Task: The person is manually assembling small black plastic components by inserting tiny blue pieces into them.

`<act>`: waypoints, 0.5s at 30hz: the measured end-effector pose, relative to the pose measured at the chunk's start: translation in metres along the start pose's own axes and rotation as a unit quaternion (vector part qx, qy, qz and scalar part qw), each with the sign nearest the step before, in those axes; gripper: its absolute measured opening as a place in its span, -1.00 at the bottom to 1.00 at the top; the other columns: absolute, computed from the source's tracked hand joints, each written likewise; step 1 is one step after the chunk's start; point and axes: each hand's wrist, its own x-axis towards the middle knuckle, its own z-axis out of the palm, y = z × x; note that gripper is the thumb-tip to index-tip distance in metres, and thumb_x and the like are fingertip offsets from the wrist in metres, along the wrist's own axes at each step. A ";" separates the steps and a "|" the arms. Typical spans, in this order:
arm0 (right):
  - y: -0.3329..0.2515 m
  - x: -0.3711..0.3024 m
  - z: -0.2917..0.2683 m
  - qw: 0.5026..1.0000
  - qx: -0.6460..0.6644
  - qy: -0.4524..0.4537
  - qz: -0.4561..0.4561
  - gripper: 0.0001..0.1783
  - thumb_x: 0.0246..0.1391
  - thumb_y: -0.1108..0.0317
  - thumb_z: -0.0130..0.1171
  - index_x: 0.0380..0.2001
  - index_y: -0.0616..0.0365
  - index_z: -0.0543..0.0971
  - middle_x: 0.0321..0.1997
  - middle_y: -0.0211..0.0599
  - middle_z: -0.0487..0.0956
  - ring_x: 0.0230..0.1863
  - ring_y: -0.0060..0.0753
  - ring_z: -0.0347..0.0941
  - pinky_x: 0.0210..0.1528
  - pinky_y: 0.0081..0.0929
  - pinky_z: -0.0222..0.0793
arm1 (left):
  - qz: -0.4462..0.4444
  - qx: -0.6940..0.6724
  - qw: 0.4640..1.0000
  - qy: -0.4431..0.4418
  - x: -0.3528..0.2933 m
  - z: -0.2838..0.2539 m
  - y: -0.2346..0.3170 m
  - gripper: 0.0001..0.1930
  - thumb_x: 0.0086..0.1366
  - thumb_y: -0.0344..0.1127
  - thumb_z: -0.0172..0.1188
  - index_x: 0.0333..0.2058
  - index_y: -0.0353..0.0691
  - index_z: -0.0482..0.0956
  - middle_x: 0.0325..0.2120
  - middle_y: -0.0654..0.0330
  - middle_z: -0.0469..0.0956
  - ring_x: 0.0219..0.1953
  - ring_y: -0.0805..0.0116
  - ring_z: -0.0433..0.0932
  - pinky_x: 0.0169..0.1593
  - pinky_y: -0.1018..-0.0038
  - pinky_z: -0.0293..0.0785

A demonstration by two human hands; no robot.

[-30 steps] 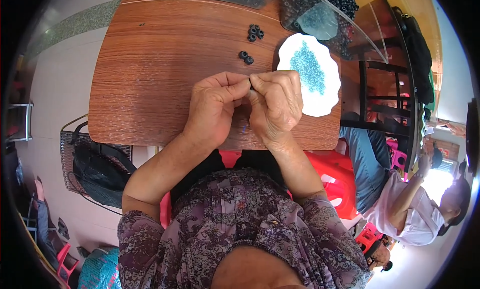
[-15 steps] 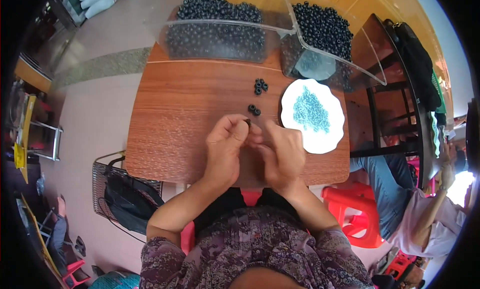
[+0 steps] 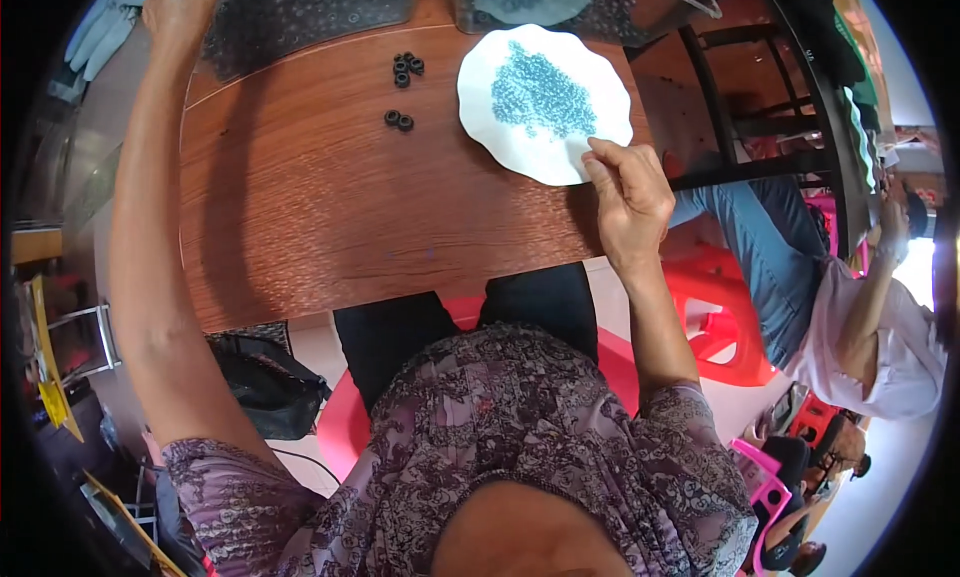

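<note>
My left arm reaches far out over the left side of the table, and my left hand (image 3: 183,12) is at the left end of a clear bin (image 3: 305,22) of black beads. Its fingers are cut off by the upper edge of the view. My right hand (image 3: 637,197) has its thumb and forefinger pressed together at the near right rim of a white scalloped plate (image 3: 515,159); what they pinch is too small to make out. Tiny teal beads (image 3: 545,92) lie heaped on the plate. Left of it sit a small cluster of black beads (image 3: 404,69) and a pair of black beads (image 3: 398,120).
A second clear bin (image 3: 640,17) stands behind the plate. The brown wooden table (image 3: 340,217) ends just before my lap. A dark-framed rack (image 3: 760,127) and a red stool (image 3: 720,317) are at the right, where another person (image 3: 870,337) sits. A black bag (image 3: 265,382) lies at lower left.
My hands have parted from over the table. The left has gone up and left to the bin; the right has moved to the plate's rim. The whole view has shifted, with the bins now partly cut off.
</note>
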 end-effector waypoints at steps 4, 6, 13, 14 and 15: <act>0.006 0.002 0.002 0.998 -0.035 -0.051 0.007 -0.83 -0.19 0.60 0.25 -0.41 0.24 0.60 -0.47 -0.27 0.55 -0.40 -0.31 0.42 -0.32 -0.47 0.31 | 0.362 0.246 0.896 0.070 -0.043 0.000 0.010 -0.77 0.08 -0.44 0.20 -0.22 -0.26 0.55 -0.41 0.22 0.54 -0.37 0.44 0.50 -0.27 0.54 0.40; 0.007 0.003 0.005 0.998 -0.034 -0.057 0.004 -0.84 -0.19 0.59 0.25 -0.42 0.23 0.60 -0.48 -0.27 0.55 -0.39 -0.30 0.42 -0.31 -0.46 0.31 | 0.293 0.128 0.945 -0.070 -0.089 -0.007 0.043 -0.79 0.08 -0.45 0.22 -0.25 -0.22 0.58 -0.39 0.22 0.56 -0.31 0.40 0.51 -0.15 0.53 0.40; -0.004 0.012 0.018 0.997 -0.012 -0.080 -0.007 -0.85 -0.17 0.59 0.23 -0.42 0.22 0.61 -0.48 -0.28 0.55 -0.38 -0.30 0.42 -0.29 -0.45 0.31 | 0.094 -0.013 0.935 -0.341 -0.179 -0.007 0.039 -0.72 -0.07 -0.51 0.28 -0.29 -0.16 0.60 -0.47 0.22 0.52 -0.29 0.27 0.48 -0.17 0.41 0.41; -0.004 0.011 0.019 0.997 -0.012 -0.082 -0.006 -0.85 -0.16 0.59 0.23 -0.41 0.22 0.61 -0.48 -0.28 0.55 -0.38 -0.30 0.42 -0.29 -0.45 0.31 | 0.096 -0.006 0.927 -0.362 -0.182 -0.005 0.037 -0.71 -0.08 -0.52 0.29 -0.29 -0.16 0.61 -0.48 0.22 0.50 -0.30 0.26 0.46 -0.20 0.39 0.41; -0.004 0.010 0.019 0.996 -0.012 -0.085 -0.003 -0.85 -0.16 0.59 0.22 -0.41 0.22 0.61 -0.48 -0.28 0.55 -0.38 -0.31 0.42 -0.29 -0.45 0.31 | 0.096 -0.005 0.928 -0.361 -0.185 -0.003 0.035 -0.71 -0.08 -0.52 0.29 -0.29 -0.16 0.61 -0.48 0.22 0.50 -0.30 0.26 0.46 -0.20 0.39 0.41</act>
